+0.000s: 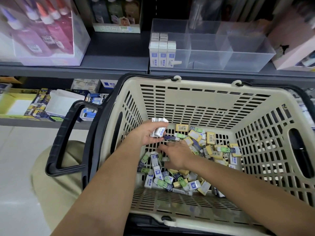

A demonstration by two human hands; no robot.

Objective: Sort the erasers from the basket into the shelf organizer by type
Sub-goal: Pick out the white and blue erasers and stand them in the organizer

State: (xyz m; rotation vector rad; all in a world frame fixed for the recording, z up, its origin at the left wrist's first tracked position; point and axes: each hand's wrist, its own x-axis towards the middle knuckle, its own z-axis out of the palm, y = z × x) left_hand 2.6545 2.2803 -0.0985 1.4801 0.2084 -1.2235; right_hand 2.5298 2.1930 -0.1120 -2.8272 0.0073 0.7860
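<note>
Head: left hand (148, 134) grips erasers (159, 130), right hand (177, 154) spread in basket (204, 85) below organizer (242, 55).

You're in a stationery shop: grey retail shelving (110, 68) carries display boxes of glue bottles (44, 31), a clear organizer (238, 53) with upright erasers (162, 55), more packaged stock (88, 86) below, and a plastic shopping basket (204, 103) before you.

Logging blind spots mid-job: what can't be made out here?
Head view:
- Right hand: covers erasers beneath it; grip unclear.
- White wrapped erasers in the left hand: fingers hide the count.
- Stocked white-and-blue erasers in the clear plastic shelf organizer: print too small.
- Beige slotted plastic basket, near right corner: behind the right forearm.
</note>
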